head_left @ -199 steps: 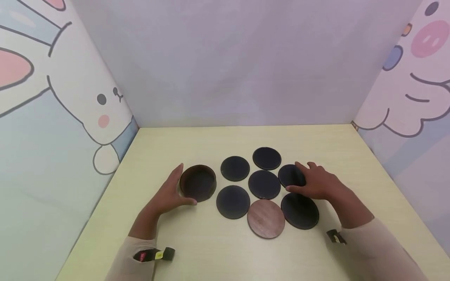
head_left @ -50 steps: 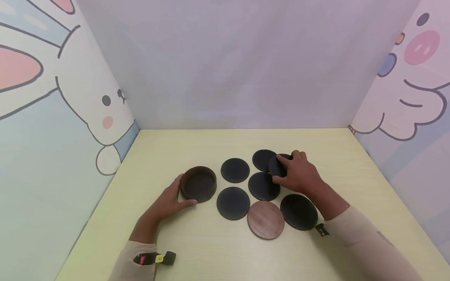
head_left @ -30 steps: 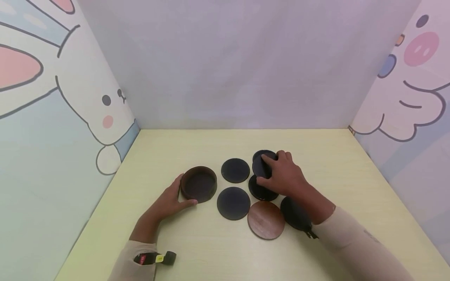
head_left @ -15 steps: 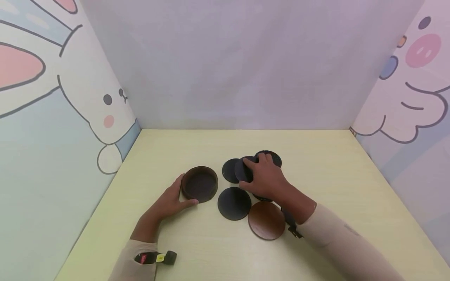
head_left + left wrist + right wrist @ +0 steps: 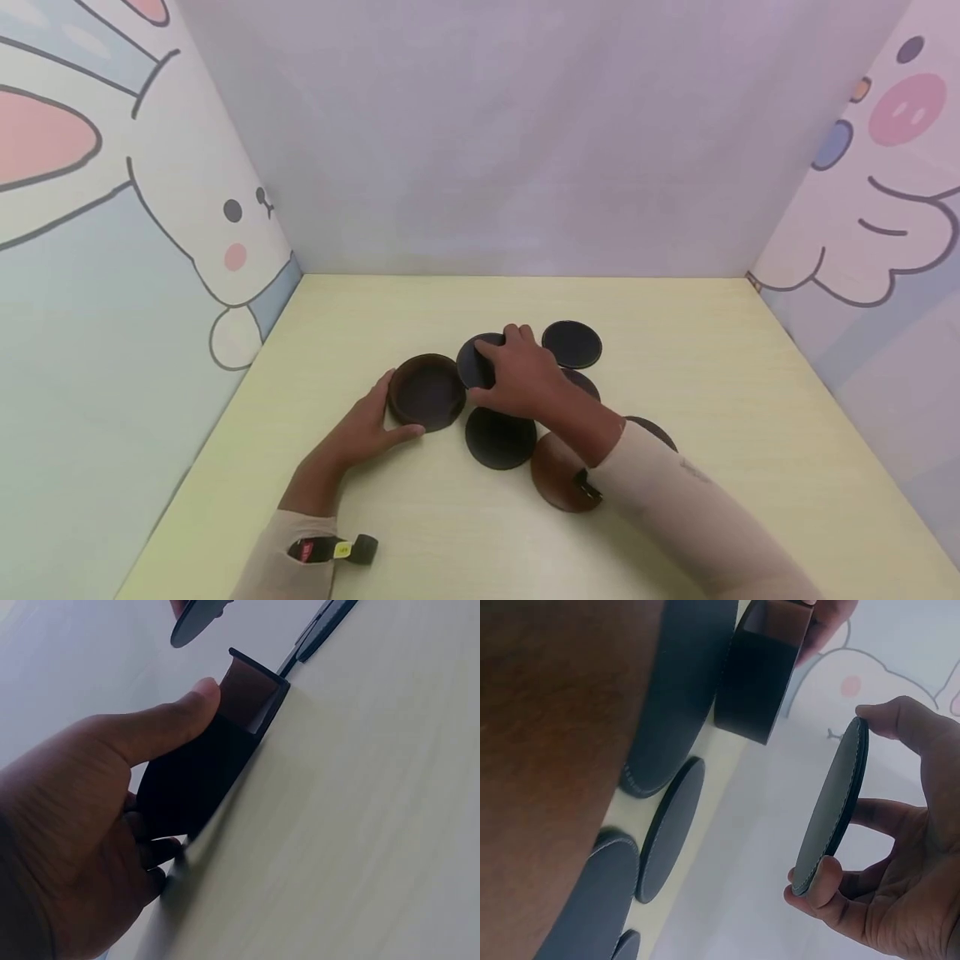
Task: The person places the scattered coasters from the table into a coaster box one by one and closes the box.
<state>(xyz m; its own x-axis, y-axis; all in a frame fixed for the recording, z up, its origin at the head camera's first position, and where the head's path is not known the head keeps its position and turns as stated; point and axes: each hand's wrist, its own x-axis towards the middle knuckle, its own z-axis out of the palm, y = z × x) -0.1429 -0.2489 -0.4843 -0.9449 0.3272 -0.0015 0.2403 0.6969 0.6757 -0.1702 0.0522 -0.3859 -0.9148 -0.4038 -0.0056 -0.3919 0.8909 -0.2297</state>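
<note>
My left hand [image 5: 363, 429] grips a round dark coaster holder [image 5: 429, 392] standing on the table, thumb along the near wall and fingers round the far left. A notch in the holder's wall shows its brown lining in the left wrist view. My right hand [image 5: 517, 373] pinches a black round coaster [image 5: 474, 367] by its edge, raised off the table beside the holder's right rim. In the right wrist view this coaster [image 5: 838, 799] is tilted and shows a pale stitched border. Under the right hand lies a black coaster [image 5: 501, 439].
More coasters lie flat: a black coaster [image 5: 572, 344] at the back, a reddish-brown coaster [image 5: 558, 475] in front, and two black ones partly hidden by the right arm. The pale wooden table [image 5: 420, 533] meets a plain back wall [image 5: 480, 167] and cartoon-printed side walls.
My right hand has picked up the black coaster from the right of the group and carried it left over the others to the holder. The left hand stays at the holder.
</note>
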